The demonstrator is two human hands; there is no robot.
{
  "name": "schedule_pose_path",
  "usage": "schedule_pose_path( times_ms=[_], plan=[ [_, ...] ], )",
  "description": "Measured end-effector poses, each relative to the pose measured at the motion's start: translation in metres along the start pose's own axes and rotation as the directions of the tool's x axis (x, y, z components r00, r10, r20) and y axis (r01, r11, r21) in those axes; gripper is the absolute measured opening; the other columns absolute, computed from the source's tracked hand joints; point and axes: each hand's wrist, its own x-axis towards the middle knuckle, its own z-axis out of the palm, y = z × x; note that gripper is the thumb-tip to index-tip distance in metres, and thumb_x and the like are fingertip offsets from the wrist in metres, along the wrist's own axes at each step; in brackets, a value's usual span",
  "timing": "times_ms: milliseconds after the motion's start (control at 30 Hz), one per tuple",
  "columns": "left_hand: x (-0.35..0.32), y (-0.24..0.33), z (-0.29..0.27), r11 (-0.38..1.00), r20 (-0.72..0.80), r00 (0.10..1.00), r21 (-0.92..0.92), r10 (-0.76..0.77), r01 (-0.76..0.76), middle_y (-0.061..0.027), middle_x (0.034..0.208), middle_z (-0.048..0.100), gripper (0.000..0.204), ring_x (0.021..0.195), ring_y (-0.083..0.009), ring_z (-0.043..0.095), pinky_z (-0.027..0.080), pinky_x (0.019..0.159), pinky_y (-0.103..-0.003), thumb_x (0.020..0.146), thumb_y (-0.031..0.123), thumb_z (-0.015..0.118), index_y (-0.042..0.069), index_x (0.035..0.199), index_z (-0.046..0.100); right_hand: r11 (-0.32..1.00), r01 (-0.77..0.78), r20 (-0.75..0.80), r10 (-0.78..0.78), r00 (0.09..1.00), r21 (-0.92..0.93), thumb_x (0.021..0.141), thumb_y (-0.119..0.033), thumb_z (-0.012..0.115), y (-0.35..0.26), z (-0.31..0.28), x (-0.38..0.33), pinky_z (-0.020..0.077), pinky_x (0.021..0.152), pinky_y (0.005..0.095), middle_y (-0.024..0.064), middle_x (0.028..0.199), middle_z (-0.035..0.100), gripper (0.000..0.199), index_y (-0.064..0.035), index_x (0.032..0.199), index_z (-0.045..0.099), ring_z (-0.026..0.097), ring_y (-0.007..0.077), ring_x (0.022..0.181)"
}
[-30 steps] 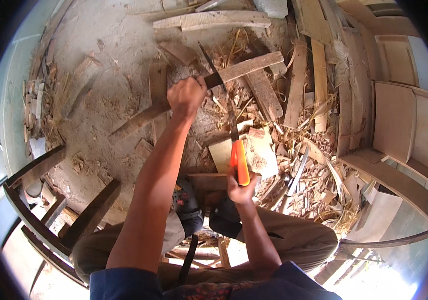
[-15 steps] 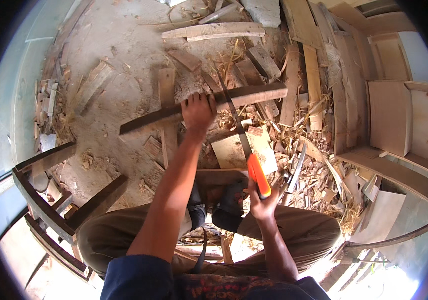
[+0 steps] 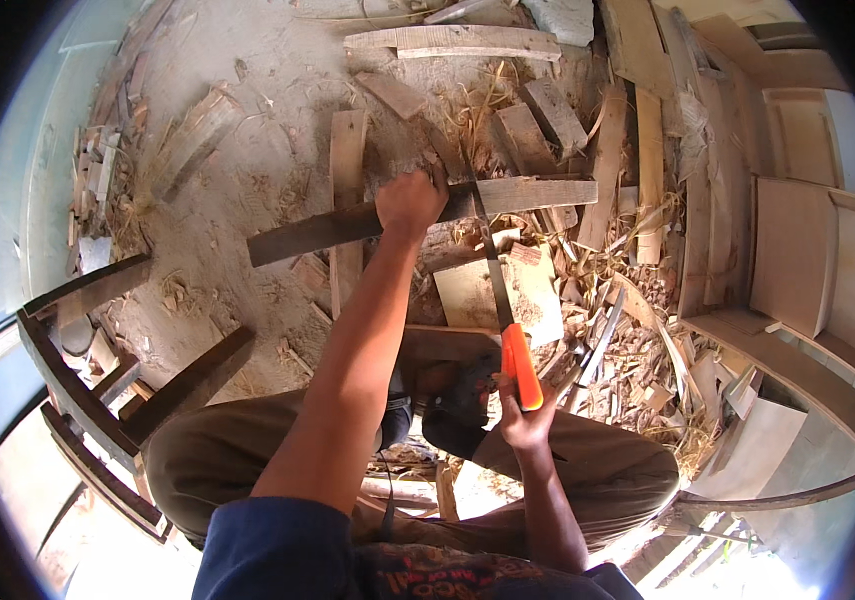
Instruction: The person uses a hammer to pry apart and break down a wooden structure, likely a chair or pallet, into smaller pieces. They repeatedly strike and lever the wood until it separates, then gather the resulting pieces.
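My left hand (image 3: 412, 203) is closed around the middle of a long wooden board (image 3: 313, 232), pressing it down from above. The board lies crosswise over another plank (image 3: 348, 160) on the ground. In my right hand (image 3: 526, 420) is the orange handle of a handsaw (image 3: 521, 365). Its long dark blade runs away from me and crosses the board just right of my left hand. Whether the teeth have cut into the wood, I cannot tell. Beneath the blade lies a pale flat piece of wood (image 3: 528, 300).
Dark wooden frame pieces (image 3: 78, 375) stand at the left. Wood scraps and shavings (image 3: 638, 370) cover the ground at the right, with another long blade-like tool (image 3: 605, 335) among them. Upright boards and panels (image 3: 793, 255) line the right side. A long plank (image 3: 478, 42) lies at the far side.
The handsaw has been drawn back toward me across the board. The board's right end has tipped slightly toward me. My left hand keeps its hold, and the whole view has shifted a little.
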Motion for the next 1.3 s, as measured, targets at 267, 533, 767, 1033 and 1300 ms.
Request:
schedule_pose_path(
  times_ms=[267, 533, 767, 1033, 1300],
  plan=[
    [0.004, -0.004, 0.004, 1.0, -0.019, 1.0, -0.001, 0.021, -0.021, -0.0214, 0.087, 0.073, 0.054, 0.086, -0.0373, 0.073, 0.057, 0.083, -0.047, 0.1, 0.042, 0.043, 0.005, 0.081, 0.077, 0.991, -0.06, 0.042, 0.065, 0.997, -0.12, 0.088, 0.0, 0.062, -0.025, -0.013, -0.013, 0.0486, 0.055, 0.0297, 0.0066, 0.065, 0.064, 0.008, 0.0035, 0.087, 0.069, 0.061, 0.0113, 0.061],
    [0.011, -0.011, 0.018, 0.988, -0.287, 0.946, 0.07, 0.152, -0.138, -0.0209, 0.073, 0.07, 0.044, 0.069, -0.0346, 0.072, 0.058, 0.072, -0.044, 0.093, 0.036, 0.053, 0.006, 0.071, 0.076, 0.979, 0.157, 0.012, -0.159, 0.987, 0.129, 0.085, 0.0, 0.063, 0.081, 0.03, 0.04, 0.0436, 0.055, 0.0295, 0.0037, 0.068, 0.059, 0.006, -0.0011, 0.079, 0.062, 0.053, 0.0102, 0.06],
    [0.016, -0.003, 0.003, 1.0, -0.085, 0.996, -0.002, -0.025, 0.025, -0.0199, 0.078, 0.072, 0.047, 0.074, -0.0344, 0.073, 0.059, 0.073, -0.044, 0.096, 0.037, 0.048, 0.006, 0.076, 0.077, 0.967, 0.175, 0.151, -0.148, 0.977, -0.185, 0.087, -0.003, 0.066, 0.066, 0.018, 0.048, 0.044, 0.053, 0.0304, 0.0046, 0.063, 0.057, 0.015, -0.0008, 0.074, 0.059, 0.055, 0.0125, 0.055],
    [0.022, -0.005, 0.007, 0.995, -0.01, 0.996, 0.029, -0.093, 0.094, -0.0197, 0.09, 0.074, 0.056, 0.086, -0.0367, 0.073, 0.059, 0.079, -0.047, 0.099, 0.045, 0.039, 0.006, 0.09, 0.078, 0.929, -0.035, 0.07, 0.065, 0.995, -0.368, 0.089, -0.009, 0.073, -0.16, -0.044, 0.003, 0.0465, 0.054, 0.0272, 0.0039, 0.067, 0.066, 0.01, 0.0006, 0.09, 0.071, 0.063, 0.0089, 0.062],
    [0.029, 0.006, 0.002, 0.986, -0.316, 0.936, -0.016, 0.154, -0.168, -0.0227, 0.121, 0.063, 0.051, 0.124, -0.0368, 0.055, 0.036, 0.106, -0.064, 0.104, 0.045, 0.038, 0.004, 0.119, 0.065, 0.639, -0.011, -0.146, -0.159, 0.976, -0.769, 0.092, -0.013, 0.07, -0.183, -0.173, 0.014, 0.0293, 0.048, 0.0263, -0.0033, 0.058, 0.049, 0.026, -0.0034, 0.071, 0.057, 0.04, 0.0048, 0.053]
  ],
)
